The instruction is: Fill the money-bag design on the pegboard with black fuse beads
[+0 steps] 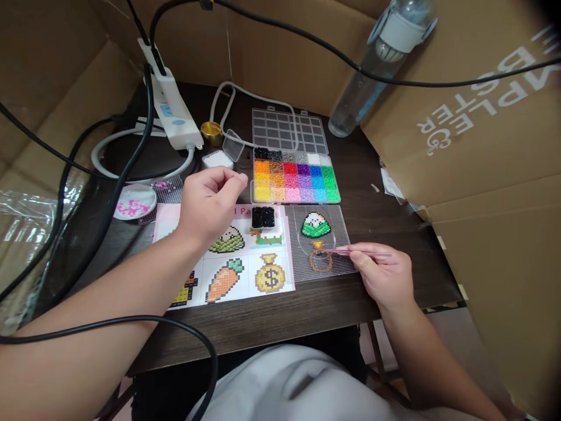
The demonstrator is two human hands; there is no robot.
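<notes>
While hovering curled over the pattern sheet (228,257), left hand (208,202) is pinching fingertips (240,180) together, right hand (385,275) gripping tweezers (357,251), tip touching pegboard (322,245) near the table's (350,304) front edge.

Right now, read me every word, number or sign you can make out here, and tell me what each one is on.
"$": on the money bag picture of the pattern sheet.
"l Pa": heading on that sheet, rest hidden behind the left hand.
Cardboard box: large white letters, upside down and cut off, not legible.
</notes>
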